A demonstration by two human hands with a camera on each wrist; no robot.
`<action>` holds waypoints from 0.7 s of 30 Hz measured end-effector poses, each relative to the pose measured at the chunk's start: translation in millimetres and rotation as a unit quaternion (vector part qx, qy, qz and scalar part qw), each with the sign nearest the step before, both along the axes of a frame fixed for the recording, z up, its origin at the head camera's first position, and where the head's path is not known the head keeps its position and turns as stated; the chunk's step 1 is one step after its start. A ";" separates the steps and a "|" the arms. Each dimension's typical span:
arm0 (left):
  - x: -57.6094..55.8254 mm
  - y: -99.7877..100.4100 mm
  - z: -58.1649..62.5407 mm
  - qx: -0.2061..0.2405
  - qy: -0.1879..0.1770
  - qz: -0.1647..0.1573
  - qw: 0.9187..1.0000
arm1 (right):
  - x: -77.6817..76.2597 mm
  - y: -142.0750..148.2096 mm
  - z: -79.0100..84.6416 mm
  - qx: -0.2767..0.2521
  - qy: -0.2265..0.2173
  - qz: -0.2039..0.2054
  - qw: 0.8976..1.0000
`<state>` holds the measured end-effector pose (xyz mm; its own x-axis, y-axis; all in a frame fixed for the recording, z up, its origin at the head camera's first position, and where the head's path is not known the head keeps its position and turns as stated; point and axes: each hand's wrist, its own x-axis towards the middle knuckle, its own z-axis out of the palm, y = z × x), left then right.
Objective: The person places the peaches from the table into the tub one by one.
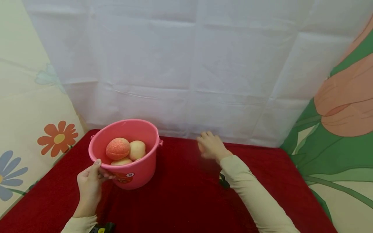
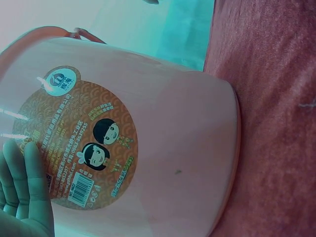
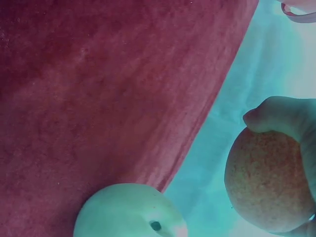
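Note:
A pink bucket stands on the left of the red cloth, a round sticker on its side. My left hand pinches its near rim, thumb over the edge and fingers against the outer wall. Inside lie a reddish peach, a pale yellow fruit and another partly hidden one. To the bucket's right, above the cloth, my right hand grips a speckled orange-red peach, seen in the right wrist view. A pale round fruit with a dark dimple sits at that view's bottom, mostly hidden in the head view.
The red cloth covers the table up to a hanging white sheet at the back. Walls with printed flowers stand at both sides. The bucket's handle joint sticks out on its right.

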<state>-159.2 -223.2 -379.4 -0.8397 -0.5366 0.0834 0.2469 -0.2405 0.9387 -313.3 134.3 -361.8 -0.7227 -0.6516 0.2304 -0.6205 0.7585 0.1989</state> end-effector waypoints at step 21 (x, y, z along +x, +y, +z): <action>-1.1 -0.5 -1.6 -0.002 -0.008 0.005 1.000 | -0.3 9.7 23.6 -0.051 0.019 0.012 0.998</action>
